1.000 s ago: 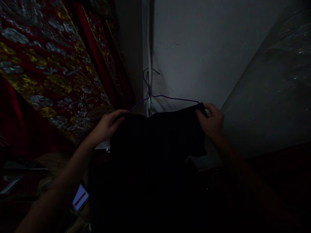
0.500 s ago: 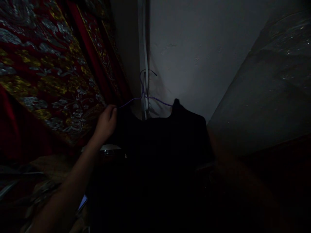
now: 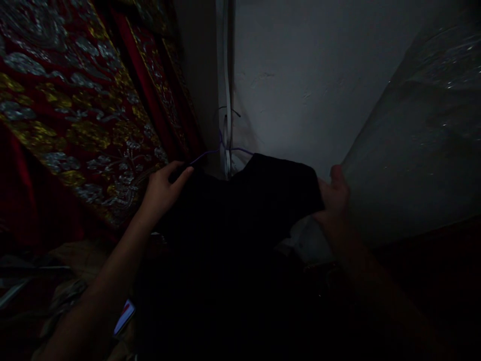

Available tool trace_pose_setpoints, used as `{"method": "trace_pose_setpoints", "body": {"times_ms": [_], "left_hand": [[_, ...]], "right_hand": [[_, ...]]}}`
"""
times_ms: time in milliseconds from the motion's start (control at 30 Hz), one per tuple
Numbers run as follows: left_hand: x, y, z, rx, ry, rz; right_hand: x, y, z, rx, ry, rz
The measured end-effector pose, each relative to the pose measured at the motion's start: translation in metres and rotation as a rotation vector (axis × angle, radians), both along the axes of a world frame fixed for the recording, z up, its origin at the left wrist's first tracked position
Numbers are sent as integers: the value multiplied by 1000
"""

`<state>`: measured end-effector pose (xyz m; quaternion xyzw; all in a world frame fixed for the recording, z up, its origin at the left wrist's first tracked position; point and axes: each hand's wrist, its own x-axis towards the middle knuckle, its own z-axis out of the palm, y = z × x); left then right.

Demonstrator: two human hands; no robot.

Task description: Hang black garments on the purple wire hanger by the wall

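A black short-sleeved top (image 3: 229, 225) hangs on a thin purple wire hanger (image 3: 242, 150), whose hook is up by a narrow pale strip on the wall. My left hand (image 3: 161, 188) is closed on the top's left shoulder, thumb in front, the other fingers mostly hidden. At the opposite side, my right hand (image 3: 334, 198) grips the outer edge of the right sleeve; some of its fingers are behind the cloth. The lower part of the top is lost in darkness.
Red cloth with gold and silver embroidery (image 3: 90, 135) hangs at the left. A lit phone screen (image 3: 124, 317) shows low at left, among dim clutter. Behind the hanger is a pale wall (image 3: 293, 85), with clear plastic sheeting (image 3: 417, 145) to the right.
My right hand has come into view from behind the sleeve, and the sleeve is raised and spread outward. The right shoulder now covers more of the hanger. My left hand stays about there.
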<state>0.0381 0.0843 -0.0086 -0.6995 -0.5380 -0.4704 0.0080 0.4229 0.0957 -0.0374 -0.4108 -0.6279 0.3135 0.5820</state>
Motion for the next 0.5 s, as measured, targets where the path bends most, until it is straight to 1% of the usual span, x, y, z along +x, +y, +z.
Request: {"method": "trace_pose_setpoints", "body": {"times_ms": [67,133,200,267,300,333,367,400,433,467,500], "left_hand": [[5,7,6,19,8,23],[8,14,11,36,26,31],[8,20,14,59,28,11],[8,20,12,51,-8,-40],[8,19,10,25,-43,-83],[9,16,6,-15,-84,-140],[11,12,3,-59,-126,-208],[15,7,0,-96,-162,-281],[19,2,-2,-128,-186,-353],[25,-4,-4,-158,-199,-419],[33,-11,-4,-192,-207,-479]], "right_hand": [[2,-10,17,-46,79,22],[-6,-23,33,-74,120,115],[-21,-36,43,-105,88,284],[-37,-44,42,-133,-58,526],[-44,-46,36,-129,-171,620],[-51,-46,27,-103,-291,659],[-58,-44,15,-55,-404,638],[-64,-41,0,9,-498,564],[-71,-36,-16,82,-559,454],[-78,-30,-33,154,-597,349],[-87,-23,-49,206,-627,280]]}}
